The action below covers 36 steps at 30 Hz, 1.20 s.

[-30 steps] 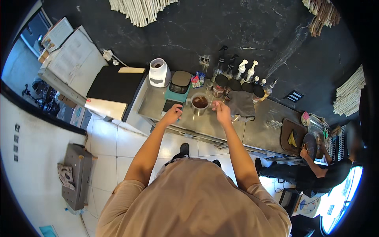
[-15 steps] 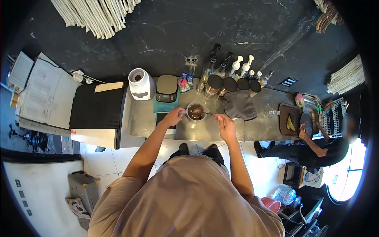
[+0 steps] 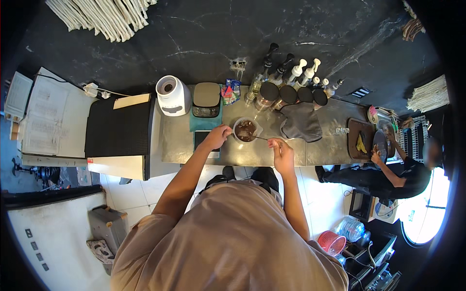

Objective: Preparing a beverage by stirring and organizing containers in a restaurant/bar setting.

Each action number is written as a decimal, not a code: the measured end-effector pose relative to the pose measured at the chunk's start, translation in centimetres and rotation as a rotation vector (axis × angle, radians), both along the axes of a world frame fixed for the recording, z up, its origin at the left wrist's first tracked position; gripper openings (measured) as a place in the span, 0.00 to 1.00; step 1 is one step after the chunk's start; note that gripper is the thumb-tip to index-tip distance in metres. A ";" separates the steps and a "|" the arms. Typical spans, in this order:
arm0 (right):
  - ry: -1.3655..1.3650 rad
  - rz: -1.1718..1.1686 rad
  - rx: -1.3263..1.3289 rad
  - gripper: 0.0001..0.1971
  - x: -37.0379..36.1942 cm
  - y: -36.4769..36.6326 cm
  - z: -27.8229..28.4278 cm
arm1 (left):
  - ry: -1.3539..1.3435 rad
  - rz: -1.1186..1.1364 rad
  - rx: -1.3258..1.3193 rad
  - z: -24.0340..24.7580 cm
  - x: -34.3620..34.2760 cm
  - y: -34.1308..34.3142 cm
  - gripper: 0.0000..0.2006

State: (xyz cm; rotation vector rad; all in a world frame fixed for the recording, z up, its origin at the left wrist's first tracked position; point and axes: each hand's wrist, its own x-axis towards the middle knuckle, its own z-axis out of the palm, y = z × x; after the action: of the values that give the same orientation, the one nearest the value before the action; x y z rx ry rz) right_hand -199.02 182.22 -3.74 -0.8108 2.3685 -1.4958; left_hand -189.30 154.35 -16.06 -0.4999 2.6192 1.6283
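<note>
A small jug point(image 3: 260, 130) with a spout stands on the steel counter, and dark brown liquid with lighter bits fills part of it. My left hand point(image 3: 218, 137) is closed on the jug's handle at its left side. From the right, my right hand point(image 3: 283, 153) pinches the end of a thin spoon point(image 3: 260, 138). The spoon's other end dips into the liquid, where its bowl is hidden. A dark flat tablet-like thing point(image 3: 200, 137) lies partly under my left forearm.
Behind the jug are a kitchen scale point(image 3: 207, 94), a white blender base point(image 3: 173, 97), a colourful packet point(image 3: 231, 92), pump bottles point(image 3: 297, 72) and dark-lidded jars point(image 3: 269, 92). A grey cloth point(image 3: 302, 123) lies to the right. Farther right, a person point(image 3: 388, 177) handles a dark pan point(image 3: 380, 144) beside a brown tray point(image 3: 355, 151).
The spoon has shifted within the jug, and my right hand has moved slightly. The whole view has tilted a little. Both hands keep their hold.
</note>
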 end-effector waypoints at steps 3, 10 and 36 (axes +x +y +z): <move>-0.113 -0.028 -0.076 0.14 0.2 0.0 -0.3 | -0.026 0.001 0.049 -0.2 0.3 0.5 0.09; 0.268 0.186 0.125 0.08 -2.5 -1.3 2.3 | -0.015 0.039 0.113 -0.1 0.3 0.9 0.10; 0.029 0.033 0.017 0.11 -2.0 -2.0 0.6 | 0.030 0.087 0.093 -0.7 0.9 1.4 0.11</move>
State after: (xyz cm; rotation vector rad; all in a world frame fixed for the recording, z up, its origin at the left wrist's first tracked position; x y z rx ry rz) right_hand -201.05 180.23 -3.18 -0.8696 2.3736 -1.4584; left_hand -188.45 155.77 -16.75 -0.5979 2.5612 1.7870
